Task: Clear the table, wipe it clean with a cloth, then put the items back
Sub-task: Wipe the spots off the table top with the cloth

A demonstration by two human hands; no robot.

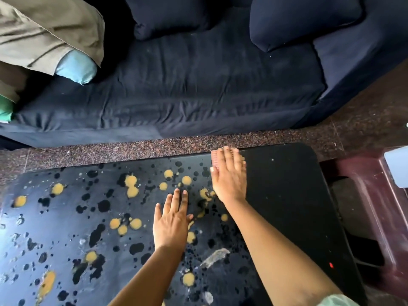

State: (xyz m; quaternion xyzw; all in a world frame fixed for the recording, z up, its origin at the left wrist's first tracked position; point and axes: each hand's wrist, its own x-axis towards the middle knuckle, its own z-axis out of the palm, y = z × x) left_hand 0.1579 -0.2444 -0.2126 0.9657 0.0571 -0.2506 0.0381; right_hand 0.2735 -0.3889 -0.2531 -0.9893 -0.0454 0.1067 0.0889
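Observation:
A low black table (pixel 284 195) fills the lower part of the view. Its left and middle are covered with yellow spots (pixel 132 191) and dark wet blotches; the right part looks plain black. My right hand (pixel 229 175) lies flat near the table's far edge, fingers straight, pressing a pinkish cloth (pixel 214 159) that shows only at the fingertips. My left hand (pixel 171 219) rests flat on the spotted surface, fingers straight and holding nothing. A whitish smear (pixel 215 257) lies between my forearms.
A dark navy sofa (pixel 187 91) with cushions stands beyond a strip of speckled floor (pixel 110 150). Khaki and light blue fabric (pixel 75 65) lies on its left end. A maroon plastic stool (pixel 373 206) sits right of the table.

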